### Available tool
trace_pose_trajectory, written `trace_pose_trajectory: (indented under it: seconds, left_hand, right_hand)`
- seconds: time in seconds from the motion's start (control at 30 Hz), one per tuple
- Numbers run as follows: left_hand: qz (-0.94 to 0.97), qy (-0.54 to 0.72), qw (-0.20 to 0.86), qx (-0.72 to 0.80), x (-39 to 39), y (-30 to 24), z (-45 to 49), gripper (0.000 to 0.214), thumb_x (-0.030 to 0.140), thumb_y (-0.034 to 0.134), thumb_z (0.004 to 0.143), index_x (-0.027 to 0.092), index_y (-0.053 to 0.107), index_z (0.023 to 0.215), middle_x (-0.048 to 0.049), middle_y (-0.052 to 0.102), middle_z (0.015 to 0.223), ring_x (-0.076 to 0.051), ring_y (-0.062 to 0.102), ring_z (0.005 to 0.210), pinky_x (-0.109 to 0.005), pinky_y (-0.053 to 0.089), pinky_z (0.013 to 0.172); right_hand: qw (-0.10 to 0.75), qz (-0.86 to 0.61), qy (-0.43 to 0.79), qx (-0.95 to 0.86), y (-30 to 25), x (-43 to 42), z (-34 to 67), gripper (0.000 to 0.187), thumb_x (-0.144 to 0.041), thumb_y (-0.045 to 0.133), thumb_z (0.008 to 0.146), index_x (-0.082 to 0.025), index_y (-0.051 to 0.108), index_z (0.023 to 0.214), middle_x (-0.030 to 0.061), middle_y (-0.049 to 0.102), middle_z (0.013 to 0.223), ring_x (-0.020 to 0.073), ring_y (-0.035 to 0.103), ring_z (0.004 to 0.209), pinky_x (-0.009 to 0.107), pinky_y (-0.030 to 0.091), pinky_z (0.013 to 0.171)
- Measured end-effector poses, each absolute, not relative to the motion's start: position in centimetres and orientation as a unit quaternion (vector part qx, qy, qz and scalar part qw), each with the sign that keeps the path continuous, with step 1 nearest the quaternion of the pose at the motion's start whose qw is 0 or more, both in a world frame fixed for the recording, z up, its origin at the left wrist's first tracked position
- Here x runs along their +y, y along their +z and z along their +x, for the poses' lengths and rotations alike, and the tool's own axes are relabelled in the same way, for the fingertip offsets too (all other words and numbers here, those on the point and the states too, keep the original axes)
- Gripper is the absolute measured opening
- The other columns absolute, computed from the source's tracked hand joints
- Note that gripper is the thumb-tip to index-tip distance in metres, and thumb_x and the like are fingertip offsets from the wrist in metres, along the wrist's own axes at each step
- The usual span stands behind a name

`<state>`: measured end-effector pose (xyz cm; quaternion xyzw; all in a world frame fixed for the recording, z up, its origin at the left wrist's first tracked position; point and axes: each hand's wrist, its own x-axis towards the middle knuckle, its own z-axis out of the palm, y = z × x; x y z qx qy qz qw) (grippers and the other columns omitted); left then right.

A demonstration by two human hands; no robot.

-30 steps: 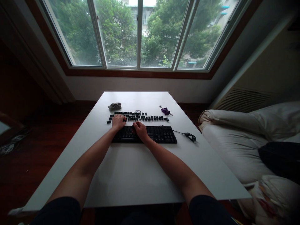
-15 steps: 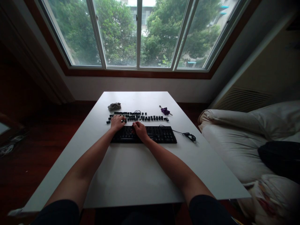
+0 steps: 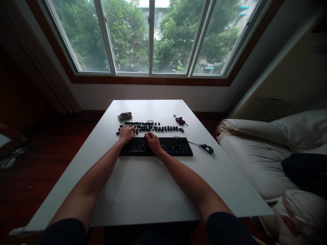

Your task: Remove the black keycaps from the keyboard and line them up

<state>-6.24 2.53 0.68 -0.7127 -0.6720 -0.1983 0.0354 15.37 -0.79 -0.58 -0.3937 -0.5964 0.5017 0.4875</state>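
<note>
A black keyboard (image 3: pixel 176 146) lies across the white table, with loose black keycaps (image 3: pixel 168 128) in rows just behind it. My left hand (image 3: pixel 127 133) rests over the left end of these rows, fingers bent and apart at the keycaps; its fingertips are partly hidden. Above the middle of the keyboard, my right hand (image 3: pixel 153 142) is closed in a pinch. Whatever it holds is too small and dark to name. A thin pale ring (image 3: pixel 152 130) shows just behind the right fingers; whether it touches them I cannot tell.
A crumpled grey cloth (image 3: pixel 125 116) lies at the back left of the table (image 3: pixel 143 190). At the back right is a purple item (image 3: pixel 180 120) with a thin stick. The keyboard's coiled cable (image 3: pixel 206 148) lies to the right. A sofa (image 3: pixel 250 160) stands beside the table.
My left hand has shifted slightly left and toward me over the keycaps. The right hand stays in nearly the same place, still pinched.
</note>
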Motion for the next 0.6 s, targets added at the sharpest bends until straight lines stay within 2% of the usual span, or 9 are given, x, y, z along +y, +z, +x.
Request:
trace_pose_trajectory:
  seconds: [0.37, 0.6]
  left_hand:
    - [-0.731, -0.205, 0.013, -0.651, 3.08, 0.44, -6.36, 0.023, 0.022, 0.062, 0.079, 0.029, 0.073, 0.098, -0.0023, 0.072, 0.108, -0.029, 0.050, 0.109, -0.043, 0.036, 0.093]
    - [-0.721, -0.226, 0.014, -0.654, 2.84, 0.45, -6.45, 0.025, 0.020, 0.059, 0.082, 0.028, 0.073, 0.101, -0.0037, 0.070, 0.112, -0.029, 0.051, 0.112, -0.043, 0.037, 0.096]
  right_hand:
    - [0.489, -0.390, 0.497, -0.602, -1.05, -0.53, 15.35, 0.036, -0.057, 0.054, 0.088, -0.021, 0.058, 0.083, -0.0004, 0.063, 0.067, 0.0171, 0.064, 0.052, 0.026, 0.049, 0.046]
    - [0.484, -0.395, 0.505, -0.596, -0.80, -0.63, 15.31, 0.037, -0.058, 0.053, 0.087, -0.021, 0.058, 0.084, -0.0004, 0.063, 0.067, 0.0173, 0.064, 0.053, 0.027, 0.050, 0.046]
